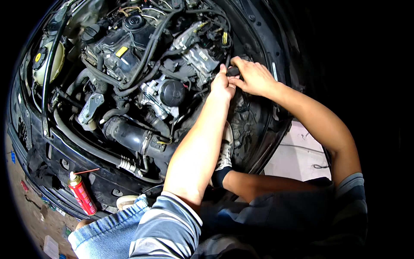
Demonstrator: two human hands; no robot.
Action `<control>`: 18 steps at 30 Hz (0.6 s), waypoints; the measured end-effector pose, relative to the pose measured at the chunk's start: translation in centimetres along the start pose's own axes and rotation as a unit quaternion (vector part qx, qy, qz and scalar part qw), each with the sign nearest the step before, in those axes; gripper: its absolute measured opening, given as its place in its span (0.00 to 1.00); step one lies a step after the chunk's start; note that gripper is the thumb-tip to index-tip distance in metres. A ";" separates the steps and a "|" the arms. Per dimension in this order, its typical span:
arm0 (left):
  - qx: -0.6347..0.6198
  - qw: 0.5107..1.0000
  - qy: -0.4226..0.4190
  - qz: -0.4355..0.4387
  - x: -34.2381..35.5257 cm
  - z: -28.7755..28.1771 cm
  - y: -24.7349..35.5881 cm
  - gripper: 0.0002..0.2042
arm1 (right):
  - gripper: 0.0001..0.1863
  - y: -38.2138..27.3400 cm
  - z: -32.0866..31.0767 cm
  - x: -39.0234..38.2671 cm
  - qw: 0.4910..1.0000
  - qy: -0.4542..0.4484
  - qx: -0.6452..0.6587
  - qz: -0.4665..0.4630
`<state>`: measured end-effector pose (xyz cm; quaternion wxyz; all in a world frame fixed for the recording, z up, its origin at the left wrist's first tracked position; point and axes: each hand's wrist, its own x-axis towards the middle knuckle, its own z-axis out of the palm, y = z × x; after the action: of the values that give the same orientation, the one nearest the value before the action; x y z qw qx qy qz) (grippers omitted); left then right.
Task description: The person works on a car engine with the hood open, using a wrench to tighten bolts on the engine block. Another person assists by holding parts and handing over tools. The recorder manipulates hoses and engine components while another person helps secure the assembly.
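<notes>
Both my hands meet at the right side of a car's engine bay, beside the engine. Between them is a small black rounded part (233, 71), whose kind I cannot make out. My right hand (255, 77) comes in from the right, its fingers and thumb bent around that part. Just left of it, my left hand (222, 83) is closed with the thumb pointing up, against the same part. What the left fingers grip is hidden. Close by on the left are a metal-cased engine unit (202, 60) and dark hoses and wires.
The engine cover (125, 54) and a round black cap (172, 93) lie left of my forearms. A red spray can (82, 194) with a thin straw stands at the front edge. My shoe (226, 144) rests inside the bay. A pale coolant tank (51, 64) sits far left.
</notes>
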<state>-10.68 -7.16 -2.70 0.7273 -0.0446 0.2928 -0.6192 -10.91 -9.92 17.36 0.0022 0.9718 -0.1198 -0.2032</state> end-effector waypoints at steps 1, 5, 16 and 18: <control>-0.001 0.997 0.077 -0.012 -1.0 2.3 -1.7 0.17 | 0.23 0.7 -0.4 -1.3 0.995 -0.078 -0.053 0.028; -0.026 0.993 0.118 -0.004 -2.9 3.6 -3.3 0.17 | 0.25 2.4 1.5 -2.7 0.985 0.001 0.048 0.167; 0.088 0.982 0.165 -0.012 -2.9 3.8 -2.0 0.14 | 0.26 1.8 1.5 -2.3 0.987 -0.003 -0.015 0.160; -0.020 0.996 0.086 -0.028 -2.1 4.0 -2.8 0.17 | 0.34 4.5 3.8 -1.9 0.946 0.036 0.122 0.297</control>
<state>-11.36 -7.05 2.60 0.6806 -0.0144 0.3651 -0.6350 -15.13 -13.65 14.83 -0.0516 0.8917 -0.4267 -0.1421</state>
